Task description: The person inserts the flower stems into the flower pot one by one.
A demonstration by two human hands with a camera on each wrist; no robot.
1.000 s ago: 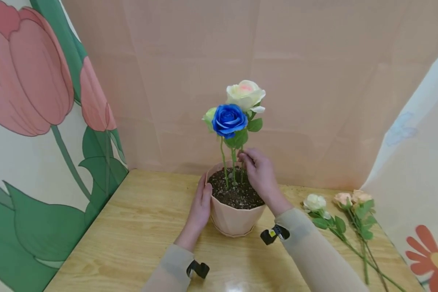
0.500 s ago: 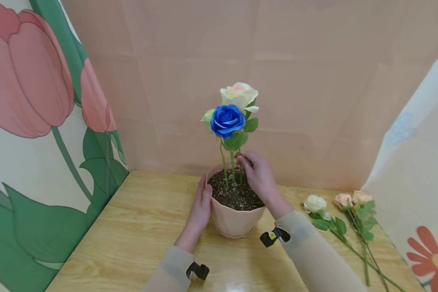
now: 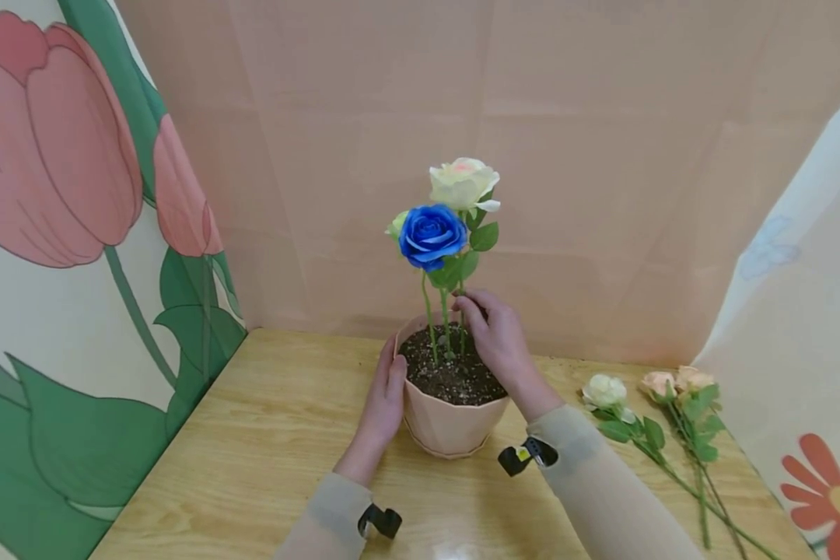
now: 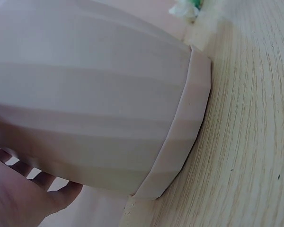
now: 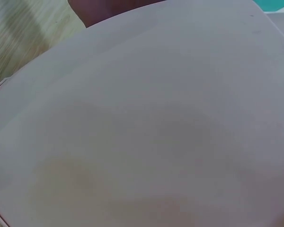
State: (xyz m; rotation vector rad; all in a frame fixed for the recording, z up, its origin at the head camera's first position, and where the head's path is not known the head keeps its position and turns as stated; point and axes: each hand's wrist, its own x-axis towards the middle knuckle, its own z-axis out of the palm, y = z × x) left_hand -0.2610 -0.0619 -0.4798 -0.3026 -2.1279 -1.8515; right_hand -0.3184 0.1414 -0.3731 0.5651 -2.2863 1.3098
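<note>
A pale pink flower pot (image 3: 455, 424) with dark soil (image 3: 462, 381) stands on its saucer. Three rose stems rise from the soil: a blue rose (image 3: 432, 236) in front, a cream rose (image 3: 464, 183) with a pinkish centre behind it, and a pale greenish flower (image 3: 396, 225) mostly hidden at left. My left hand (image 3: 381, 397) holds the pot's left side, thumb near the rim; the left wrist view shows its fingers (image 4: 61, 195) along the wall. With thumb and fingers, my right hand (image 3: 497, 334) pinches the cream rose's stem above the soil. The pot's wall (image 5: 146, 118) fills the right wrist view.
On the wooden table (image 3: 252, 435), a white rose (image 3: 605, 392) and peach roses (image 3: 693, 379) lie at the right with crossing stems. A pinkish backdrop (image 3: 322, 194) hangs close behind the pot. Flower-printed panels stand on both sides.
The cream rose's head has swung left, then slightly back right. The blue rose has shifted a little left. My left hand stays on the pot; my right keeps its pinch on the stem.
</note>
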